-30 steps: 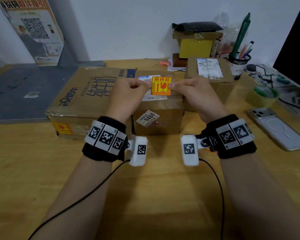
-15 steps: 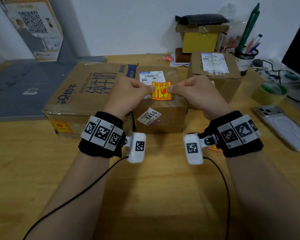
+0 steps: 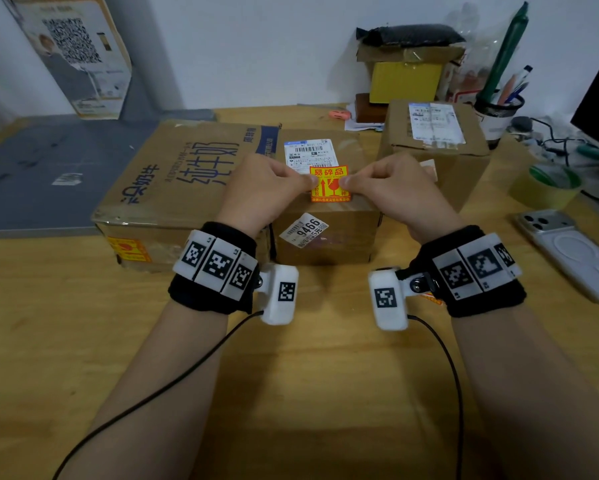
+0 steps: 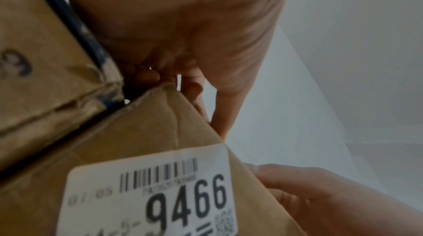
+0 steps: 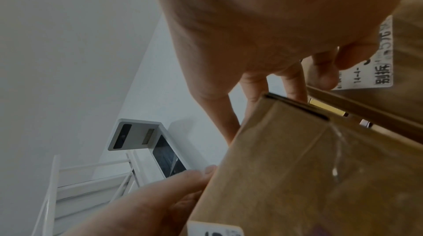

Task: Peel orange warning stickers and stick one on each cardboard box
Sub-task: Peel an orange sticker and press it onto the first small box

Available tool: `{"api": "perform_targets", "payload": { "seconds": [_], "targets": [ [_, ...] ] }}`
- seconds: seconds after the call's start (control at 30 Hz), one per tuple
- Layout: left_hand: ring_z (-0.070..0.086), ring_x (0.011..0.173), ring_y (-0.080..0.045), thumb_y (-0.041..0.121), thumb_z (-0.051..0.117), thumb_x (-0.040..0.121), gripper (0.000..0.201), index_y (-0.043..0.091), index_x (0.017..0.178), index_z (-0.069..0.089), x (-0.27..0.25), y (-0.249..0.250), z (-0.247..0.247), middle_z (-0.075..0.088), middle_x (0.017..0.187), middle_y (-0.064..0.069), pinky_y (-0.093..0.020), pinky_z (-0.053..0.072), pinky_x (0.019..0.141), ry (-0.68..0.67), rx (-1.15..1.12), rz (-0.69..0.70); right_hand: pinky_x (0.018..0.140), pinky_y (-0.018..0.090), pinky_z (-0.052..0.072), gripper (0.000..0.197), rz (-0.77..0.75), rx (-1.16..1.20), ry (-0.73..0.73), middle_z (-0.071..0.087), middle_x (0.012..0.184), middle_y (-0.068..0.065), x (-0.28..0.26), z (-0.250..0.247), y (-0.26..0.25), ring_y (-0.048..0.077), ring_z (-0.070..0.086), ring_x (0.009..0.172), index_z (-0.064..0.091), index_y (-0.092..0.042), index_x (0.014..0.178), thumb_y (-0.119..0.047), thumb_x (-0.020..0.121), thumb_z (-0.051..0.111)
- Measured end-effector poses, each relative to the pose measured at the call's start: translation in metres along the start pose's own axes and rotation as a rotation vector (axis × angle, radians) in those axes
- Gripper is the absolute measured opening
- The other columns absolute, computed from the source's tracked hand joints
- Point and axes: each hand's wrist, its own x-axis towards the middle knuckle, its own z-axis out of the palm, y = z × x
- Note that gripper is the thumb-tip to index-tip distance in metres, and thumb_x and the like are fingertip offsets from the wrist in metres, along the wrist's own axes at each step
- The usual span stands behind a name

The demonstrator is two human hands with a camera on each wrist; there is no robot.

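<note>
Right now both hands hold one orange warning sticker [image 3: 330, 183] over the top of the middle cardboard box [image 3: 325, 233]. Left hand [image 3: 267, 188] pinches the sticker's left edge with curled fingers; right hand [image 3: 391, 188] pinches its right edge the same way. Sticker faces up, just below the white shipping label [image 3: 309, 152] on that box's top; whether it touches the cardboard, cannot tell. Front face of the middle box carries a white label reading 9466 [image 3: 304, 230], also seen close in the left wrist view. Large cardboard box [image 3: 173, 188] sits touching the middle one on its left, with an orange sticker [image 3: 128, 249] on its front. Third cardboard box [image 3: 440, 150] stands behind and to the right, near the right hand. All sit on a wooden table [image 3: 308, 393]. Phone [image 3: 575, 254] lies face down at the right edge, tape roll [image 3: 547, 185] beyond it.
</note>
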Motion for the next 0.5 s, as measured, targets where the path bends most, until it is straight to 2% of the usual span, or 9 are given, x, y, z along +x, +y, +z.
{"api": "perform_targets", "payload": {
  "seconds": [0.1,0.13,0.23,0.33,0.5],
  "targets": [
    [0.068,0.093,-0.009,0.041,0.076,0.083,0.016,0.026,0.08,0.079,0.0005,0.0001,0.0017,0.074,0.092,0.011,-0.034,0.057,0.084,0.007,0.022,0.005,0.108,0.041,0.034,0.031,-0.007,-0.024,-0.014,0.07,0.121,0.002,0.0,-0.0005,0.0007,0.029,0.042,0.135,0.08,-0.048,0.078,-0.071,0.061,0.07],
    [0.068,0.093,-0.009,0.041,0.076,0.083,0.017,0.025,0.081,0.079,0.0005,0.0003,0.002,0.074,0.092,0.01,-0.034,0.058,0.083,0.01,0.033,0.007,0.112,0.045,0.036,0.032,-0.005,-0.035,-0.013,0.07,0.12,0.001,-0.0001,-0.0001,0.0004,0.029,0.044,0.134,0.079,-0.05,0.078,-0.073,0.058,0.069],
    [0.069,0.093,-0.009,0.041,0.076,0.084,0.017,0.025,0.081,0.079,0.0006,0.0001,0.002,0.076,0.095,0.008,-0.035,0.058,0.084,0.01,0.042,0.012,0.111,0.05,0.041,0.038,0.002,-0.032,-0.008,0.072,0.116,-0.002,-0.0002,0.0012,0.0003,0.029,0.047,0.132,0.079,-0.05,0.078,-0.075,0.052,0.068],
    [0.069,0.095,-0.009,0.04,0.076,0.084,0.017,0.024,0.083,0.08,-0.0004,-0.0001,0.002,0.077,0.099,0.006,-0.034,0.058,0.084,0.009,0.038,0.024,0.109,0.051,0.043,0.036,0.007,-0.03,-0.011,0.074,0.107,-0.006,-0.0027,0.0014,-0.0012,0.03,0.047,0.131,0.079,-0.049,0.077,-0.074,0.052,0.069],
    [0.068,0.099,-0.009,0.039,0.076,0.085,0.017,0.023,0.08,0.08,-0.0007,-0.0017,0.0029,0.077,0.101,0.005,-0.031,0.057,0.082,0.011,0.04,0.038,0.104,0.053,0.049,0.043,0.02,-0.051,-0.004,0.071,0.114,0.001,-0.0039,0.0036,-0.0016,0.032,0.053,0.129,0.078,-0.05,0.08,-0.077,0.048,0.072]
  ]
}}
